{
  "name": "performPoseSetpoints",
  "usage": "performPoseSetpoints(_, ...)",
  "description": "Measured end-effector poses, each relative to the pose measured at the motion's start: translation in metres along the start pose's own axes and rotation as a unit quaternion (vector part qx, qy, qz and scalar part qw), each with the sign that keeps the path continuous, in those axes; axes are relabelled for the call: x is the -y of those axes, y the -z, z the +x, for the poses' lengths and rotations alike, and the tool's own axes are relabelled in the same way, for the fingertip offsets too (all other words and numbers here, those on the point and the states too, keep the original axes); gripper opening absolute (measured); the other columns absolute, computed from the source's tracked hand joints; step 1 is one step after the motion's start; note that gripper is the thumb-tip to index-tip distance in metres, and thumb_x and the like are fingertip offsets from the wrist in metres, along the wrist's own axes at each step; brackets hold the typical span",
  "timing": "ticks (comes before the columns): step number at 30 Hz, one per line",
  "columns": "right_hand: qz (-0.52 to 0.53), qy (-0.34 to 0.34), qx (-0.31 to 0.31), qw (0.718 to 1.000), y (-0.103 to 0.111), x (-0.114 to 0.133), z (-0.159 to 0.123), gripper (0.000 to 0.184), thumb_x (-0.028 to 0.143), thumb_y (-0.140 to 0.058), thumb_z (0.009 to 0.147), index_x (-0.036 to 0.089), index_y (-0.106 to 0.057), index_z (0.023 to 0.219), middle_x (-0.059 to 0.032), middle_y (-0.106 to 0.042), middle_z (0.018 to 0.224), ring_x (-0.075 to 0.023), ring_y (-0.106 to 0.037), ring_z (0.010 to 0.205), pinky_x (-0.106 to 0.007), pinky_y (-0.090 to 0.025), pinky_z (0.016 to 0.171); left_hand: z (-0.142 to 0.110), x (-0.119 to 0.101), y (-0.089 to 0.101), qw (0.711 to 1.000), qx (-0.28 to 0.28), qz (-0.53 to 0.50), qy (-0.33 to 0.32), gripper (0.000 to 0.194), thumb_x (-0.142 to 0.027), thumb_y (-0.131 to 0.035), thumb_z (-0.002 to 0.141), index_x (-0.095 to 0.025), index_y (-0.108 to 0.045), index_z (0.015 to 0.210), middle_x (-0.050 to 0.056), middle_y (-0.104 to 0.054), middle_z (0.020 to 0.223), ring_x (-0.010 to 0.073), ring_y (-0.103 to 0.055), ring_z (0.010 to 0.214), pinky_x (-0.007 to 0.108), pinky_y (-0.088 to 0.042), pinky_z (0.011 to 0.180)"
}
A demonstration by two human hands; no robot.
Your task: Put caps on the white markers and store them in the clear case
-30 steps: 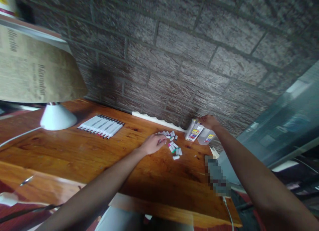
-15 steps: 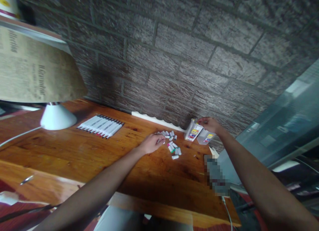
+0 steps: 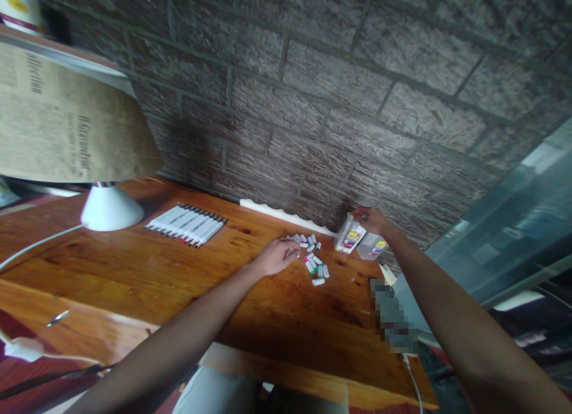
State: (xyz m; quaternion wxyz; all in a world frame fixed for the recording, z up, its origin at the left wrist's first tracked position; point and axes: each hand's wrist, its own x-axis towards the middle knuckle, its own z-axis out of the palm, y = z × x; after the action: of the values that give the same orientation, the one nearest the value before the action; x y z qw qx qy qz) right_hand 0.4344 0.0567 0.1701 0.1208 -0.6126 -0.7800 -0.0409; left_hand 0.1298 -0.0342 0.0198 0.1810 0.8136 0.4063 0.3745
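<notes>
My left hand (image 3: 277, 258) rests on the wooden desk beside a loose cluster of small white marker caps (image 3: 311, 262), some with coloured ends. Its fingers are curled, and a white marker cap (image 3: 298, 255) shows at the thumb tip. Over the mouth of a clear plastic box (image 3: 349, 237) with a yellow, red and blue label, my right hand (image 3: 372, 219) has its fingers pinched together. What those fingers hold is too small to tell. A second clear box (image 3: 372, 247) stands right beside the first, below my right hand.
Left of my hands lies a row of white markers (image 3: 186, 225), side by side. A lamp (image 3: 111, 208) with a newsprint shade stands further left. A blurred-out dark object (image 3: 393, 316) with a white cable lies at the desk's right end. Behind rises a stone wall (image 3: 304, 104).
The whole view has shifted slightly, so things appear a little further right. My right fingers have moved slightly at the box top. My left hand stays by the caps.
</notes>
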Motion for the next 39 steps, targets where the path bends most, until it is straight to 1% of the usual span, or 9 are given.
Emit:
performPoseSetpoints(8, 0.048, 0.002, 0.007, 0.999, 0.005, -0.008, -0.009, 0.02, 0.028, -0.056, 0.087, 0.02, -0.073, 0.095, -0.0036, -0.075, 0.082, -0.0156, -0.067, 0.067, -0.024, -0.051, 0.067, 0.001, 0.0, -0.001, 1.0, 0.001, 0.005, -0.016, 0.026, -0.033, -0.048, 0.093, -0.022, -0.07, 0.1, 0.001, -0.068, 0.079, 0.0134, -0.058, 0.069, 0.023, -0.041, 0.065)
performPoseSetpoints(12, 0.091, 0.0, 0.008, 0.996, 0.003, -0.006, -0.012, 0.025, 0.026, -0.052, 0.088, 0.02, -0.07, 0.105, -0.0024, -0.074, 0.082, -0.0112, -0.063, 0.054, -0.022, -0.051, 0.057, 0.001, -0.001, -0.001, 1.0, 0.008, 0.015, -0.014, 0.026, -0.033, -0.047, 0.093, -0.022, -0.07, 0.098, 0.0, -0.067, 0.076, 0.0135, -0.057, 0.067, 0.023, -0.04, 0.064)
performPoseSetpoints(15, 0.119, -0.007, 0.003, 0.993, 0.003, -0.003, -0.013, 0.028, 0.023, -0.051, 0.088, 0.02, -0.069, 0.109, -0.0026, -0.074, 0.086, -0.0102, -0.063, 0.051, -0.023, -0.051, 0.058, 0.0, -0.001, 0.0, 1.0, 0.015, 0.017, -0.006, 0.026, -0.032, -0.047, 0.093, -0.021, -0.07, 0.098, 0.0, -0.068, 0.076, 0.0131, -0.058, 0.067, 0.023, -0.04, 0.064)
performPoseSetpoints(21, 0.129, 0.006, 0.018, 0.991, 0.008, -0.007, -0.019, 0.025, 0.024, -0.05, 0.087, 0.018, -0.073, 0.095, -0.0003, -0.071, 0.068, -0.0123, -0.061, 0.048, -0.024, -0.048, 0.058, 0.0, -0.001, 0.001, 1.0, 0.009, 0.014, -0.011, 0.025, -0.031, -0.048, 0.092, -0.02, -0.07, 0.097, 0.001, -0.068, 0.077, 0.0129, -0.058, 0.067, 0.023, -0.04, 0.064)
performPoseSetpoints(28, 0.129, 0.012, -0.007, 0.992, 0.005, -0.015, -0.025, 0.027, 0.025, -0.048, 0.089, 0.017, -0.072, 0.098, 0.0008, -0.067, 0.056, -0.0145, -0.062, 0.05, -0.024, -0.046, 0.058, 0.001, -0.001, 0.0, 1.0, -0.003, 0.009, -0.013, 0.026, -0.032, -0.049, 0.092, -0.02, -0.071, 0.098, 0.0, -0.067, 0.072, 0.0124, -0.056, 0.062, 0.022, -0.04, 0.061)
performPoseSetpoints(31, 0.147, 0.012, -0.02, 0.989, 0.005, -0.016, -0.023, 0.027, 0.021, -0.046, 0.088, 0.017, -0.071, 0.099, -0.0016, -0.072, 0.068, -0.0132, -0.062, 0.049, -0.024, -0.047, 0.06, 0.0, 0.001, 0.0, 1.0, -0.01, 0.003, -0.009, 0.025, -0.034, -0.051, 0.091, -0.02, -0.072, 0.096, 0.001, -0.067, 0.072, 0.0127, -0.056, 0.062, 0.023, -0.04, 0.06)
performPoseSetpoints(33, 0.154, 0.002, -0.053, 0.987, 0.005, -0.011, -0.023, 0.029, 0.021, -0.044, 0.089, 0.017, -0.07, 0.102, -0.0041, -0.074, 0.078, -0.0135, -0.064, 0.052, -0.025, -0.049, 0.063, 0.0, 0.002, -0.001, 1.0, -0.012, -0.003, -0.008, 0.026, -0.035, -0.051, 0.091, -0.02, -0.072, 0.095, 0.001, -0.067, 0.072, 0.0129, -0.056, 0.062, 0.023, -0.04, 0.059)
performPoseSetpoints(35, 0.177, -0.021, -0.132, 0.975, 0.003, 0.002, -0.026, 0.03, 0.026, -0.044, 0.089, 0.017, -0.069, 0.104, -0.007, -0.075, 0.085, -0.0145, -0.065, 0.055, -0.027, -0.049, 0.066, 0.001, 0.004, -0.002, 1.0, -0.01, -0.008, -0.009, 0.027, -0.036, -0.05, 0.092, -0.019, -0.071, 0.096, 0.001, -0.067, 0.072, 0.0132, -0.057, 0.062, 0.023, -0.041, 0.059)
performPoseSetpoints(39, 0.303, -0.032, -0.299, 0.905, -0.026, 0.054, -0.047, 0.033, 0.036, -0.042, 0.091, 0.017, -0.067, 0.1, -0.0082, -0.073, 0.086, -0.0162, -0.064, 0.06, -0.026, -0.048, 0.061, 0.001, 0.008, -0.002, 1.0, -0.014, -0.022, -0.014, 0.029, -0.037, -0.049, 0.093, -0.019, -0.071, 0.096, 0.002, -0.069, 0.079, 0.0133, -0.059, 0.066, 0.023, -0.043, 0.063)
